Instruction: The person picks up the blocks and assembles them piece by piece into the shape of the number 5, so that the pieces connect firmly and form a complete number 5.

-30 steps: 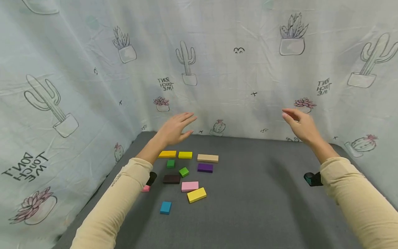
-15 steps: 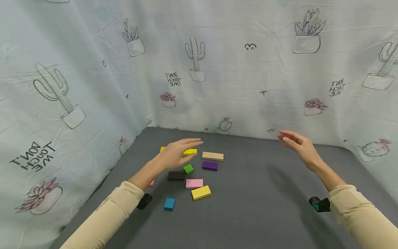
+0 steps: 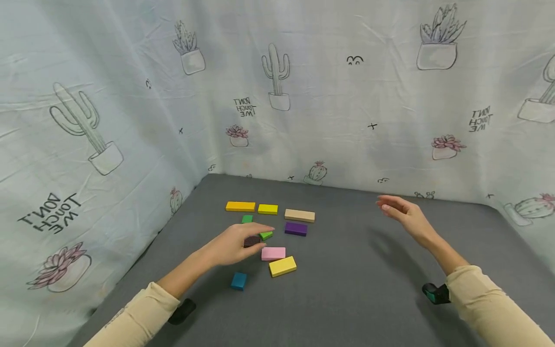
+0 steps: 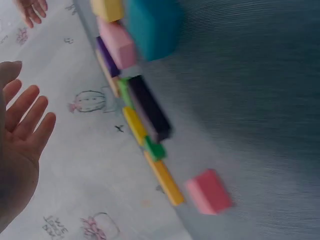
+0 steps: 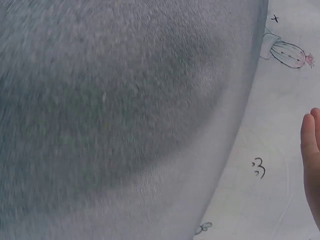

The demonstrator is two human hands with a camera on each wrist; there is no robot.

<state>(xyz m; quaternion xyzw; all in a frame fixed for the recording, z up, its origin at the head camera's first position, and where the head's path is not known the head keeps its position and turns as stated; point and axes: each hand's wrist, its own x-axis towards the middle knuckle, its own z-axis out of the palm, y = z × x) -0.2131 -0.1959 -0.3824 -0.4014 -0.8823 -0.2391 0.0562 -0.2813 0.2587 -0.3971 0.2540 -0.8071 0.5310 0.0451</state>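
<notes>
Left hand [image 3: 231,244] has dropped over the last second: was up near the foot of the curtain [image 3: 329,111], now lower, in line with the middle of the block spread. Right hand [image 3: 405,218] came down too, now over the far right of the bench [image 3: 347,289], well apart from the blocks. Left grip: fingers fairly straight, thumb apart, holding nothing. Right grip: fingers loosely bent, thumb near them, also holding nothing. Blocks look the same in layout, just shifted a bit in frame with the head camera. In the head view the dark brown block [image 3: 252,241] shows between left fingers and thumb, partly covered, as is the light green block [image 3: 266,235]; pink block [image 3: 274,253] sits just past the thumb tip. Tilted yellow block [image 3: 283,266] and blue block [image 3: 238,281] are nearer the wearer. Red-pink block [image 4: 209,192] is out of sight in the head view; left wrist view has it on the bench. Net: left hand now at the blocks, my read is no contact yet, nothing picked up.
</notes>
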